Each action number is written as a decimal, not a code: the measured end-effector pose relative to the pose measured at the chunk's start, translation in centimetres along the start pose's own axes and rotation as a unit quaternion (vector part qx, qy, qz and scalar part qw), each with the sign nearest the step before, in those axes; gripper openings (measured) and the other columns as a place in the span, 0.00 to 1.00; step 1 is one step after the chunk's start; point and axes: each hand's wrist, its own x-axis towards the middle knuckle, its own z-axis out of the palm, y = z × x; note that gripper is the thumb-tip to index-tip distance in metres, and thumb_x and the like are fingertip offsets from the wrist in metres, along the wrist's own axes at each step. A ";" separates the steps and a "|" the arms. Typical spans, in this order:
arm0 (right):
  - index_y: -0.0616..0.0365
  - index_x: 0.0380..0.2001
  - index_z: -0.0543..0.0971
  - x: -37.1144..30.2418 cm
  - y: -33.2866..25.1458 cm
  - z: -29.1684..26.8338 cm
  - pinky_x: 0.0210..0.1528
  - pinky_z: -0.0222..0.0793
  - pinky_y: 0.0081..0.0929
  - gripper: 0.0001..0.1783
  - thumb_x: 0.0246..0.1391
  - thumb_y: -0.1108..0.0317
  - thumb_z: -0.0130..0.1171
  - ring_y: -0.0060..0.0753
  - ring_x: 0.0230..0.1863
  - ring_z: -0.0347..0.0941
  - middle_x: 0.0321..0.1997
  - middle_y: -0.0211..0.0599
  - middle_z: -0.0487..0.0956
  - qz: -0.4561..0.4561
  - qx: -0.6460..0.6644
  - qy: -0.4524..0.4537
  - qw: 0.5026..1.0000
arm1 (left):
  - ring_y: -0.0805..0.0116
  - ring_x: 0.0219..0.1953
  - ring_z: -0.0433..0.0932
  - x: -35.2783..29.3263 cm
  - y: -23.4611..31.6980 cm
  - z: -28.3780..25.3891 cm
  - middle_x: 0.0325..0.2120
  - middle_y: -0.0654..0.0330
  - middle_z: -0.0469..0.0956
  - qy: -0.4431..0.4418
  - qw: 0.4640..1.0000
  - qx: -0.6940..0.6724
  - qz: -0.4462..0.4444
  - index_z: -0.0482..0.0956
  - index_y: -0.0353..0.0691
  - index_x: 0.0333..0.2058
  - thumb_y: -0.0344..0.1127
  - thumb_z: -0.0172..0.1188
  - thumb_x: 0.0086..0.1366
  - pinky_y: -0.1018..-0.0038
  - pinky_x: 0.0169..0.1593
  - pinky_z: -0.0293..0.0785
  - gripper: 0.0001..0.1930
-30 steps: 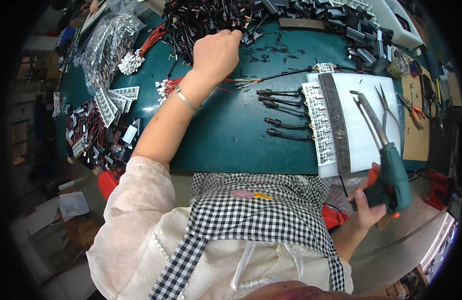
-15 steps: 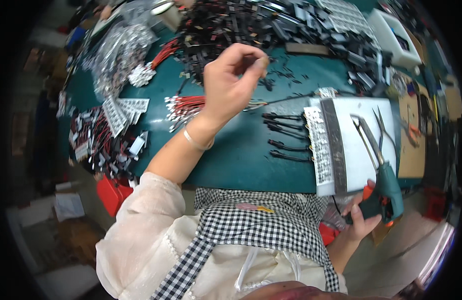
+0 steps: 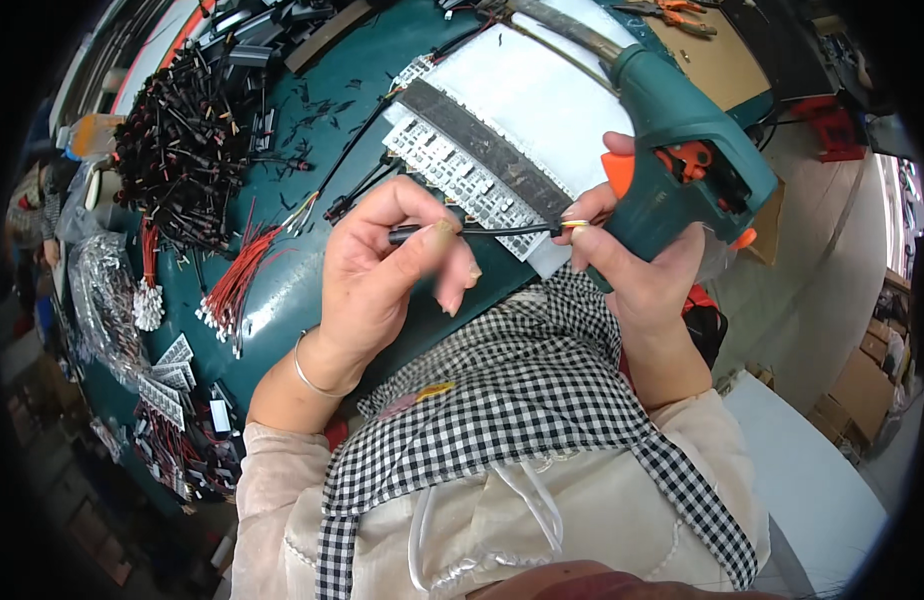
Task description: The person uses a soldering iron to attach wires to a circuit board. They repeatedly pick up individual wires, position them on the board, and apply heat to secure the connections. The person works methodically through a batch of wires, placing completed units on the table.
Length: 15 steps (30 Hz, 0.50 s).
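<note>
Between thumb and fingertips, my left hand pinches a black cable with a thicker sleeve near its left end. The cable runs across to my right hand, whose thumb and finger pinch its other end, where short light-coloured wires show. Also in my right hand is a green pistol-shaped soldering gun with an orange trigger and a long metal barrel pointing up-left. Beyond the hands lies a white board carrying a dark bar and a row of small white parts.
Red wires with white plugs lie left of my left hand. A heap of black connector cables fills the far left, beside a clear plastic bag. Orange-handled pliers rest at the far right.
The view has turned and come closer to the board. My hands have come together; a black cable now runs between them. The soldering gun has been raised within my right hand.
</note>
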 end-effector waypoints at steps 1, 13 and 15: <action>0.72 0.57 0.62 -0.1 0.1 0.0 0.29 0.77 0.23 0.35 0.43 0.83 0.61 0.25 0.24 0.75 0.30 0.46 0.79 -0.002 -0.005 0.006 1.000 | 0.70 0.17 0.74 0.1 -0.2 0.0 0.22 0.51 0.77 0.005 1.000 0.027 -0.006 0.69 0.36 0.36 0.34 0.55 0.67 0.80 0.21 0.70 0.08; 0.75 0.58 0.61 -1.3 1.4 0.8 0.35 0.77 0.21 0.35 0.45 0.87 0.60 0.28 0.32 0.78 0.33 0.46 0.79 -0.003 -0.066 -0.065 0.996 | 0.75 0.29 0.75 0.1 0.0 1.6 0.28 0.62 0.77 -0.078 0.956 0.272 -0.079 0.76 0.32 0.43 0.29 0.58 0.65 0.80 0.36 0.71 0.10; 0.75 0.59 0.61 -1.5 1.5 0.7 0.35 0.77 0.21 0.35 0.46 0.86 0.60 0.28 0.33 0.78 0.34 0.46 0.79 0.010 -0.049 -0.073 0.996 | 0.82 0.24 0.69 -0.1 -0.9 1.1 0.23 0.65 0.75 -0.079 0.961 0.256 -0.068 0.76 0.31 0.41 0.30 0.52 0.69 0.84 0.30 0.66 0.08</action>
